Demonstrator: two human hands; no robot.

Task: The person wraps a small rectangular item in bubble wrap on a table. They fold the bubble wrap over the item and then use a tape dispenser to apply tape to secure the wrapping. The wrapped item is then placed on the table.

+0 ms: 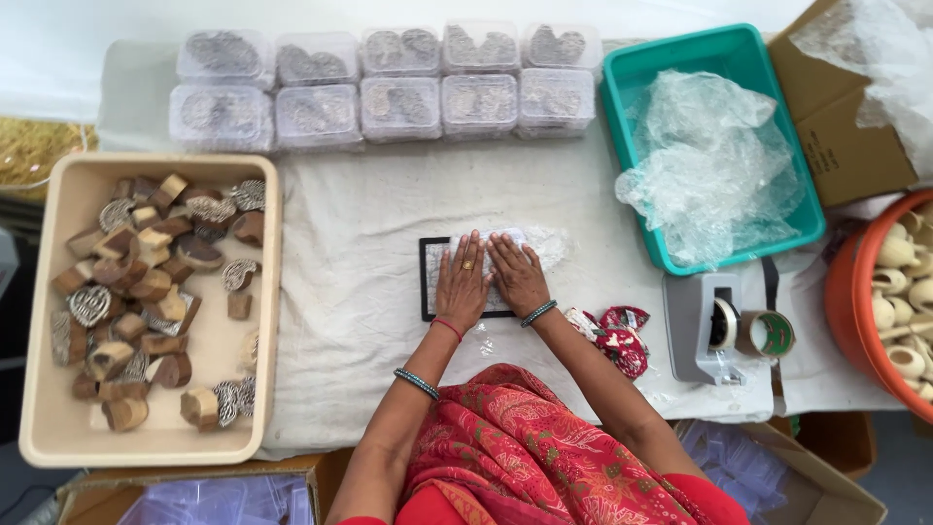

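On top of a table draped in a creased off-white cloth [360, 243] is where you've got everything laid out, with a pale wall behind; your left hand [461, 282] and right hand [517, 275] lie flat side by side, fingers stretched out and close together, gripping nothing, just pressing down on a bubble-wrapped bundle [515, 241] that sits on a dark-edged square mat [429, 280] mid-table. Off to your left there's a beige plastic tray [58, 428] heaped with carved wooden printing blocks [146, 282], chunky brown wood with pale patterned faces; along the far edge two rows of clear lidded boxes [389, 83] hold more of them. To your right a teal tub [724, 49] is stuffed with crinkly bubble wrap [709, 165]; nearer you sits a grey tape dispenser [705, 326] with a tape roll [770, 333], and a small red patterned cloth scrap [614, 338] just beside your right wrist; an orange basin [846, 292] of pale wooden knobs peeks in at the right edge, cardboard boxes [846, 136] behind it.
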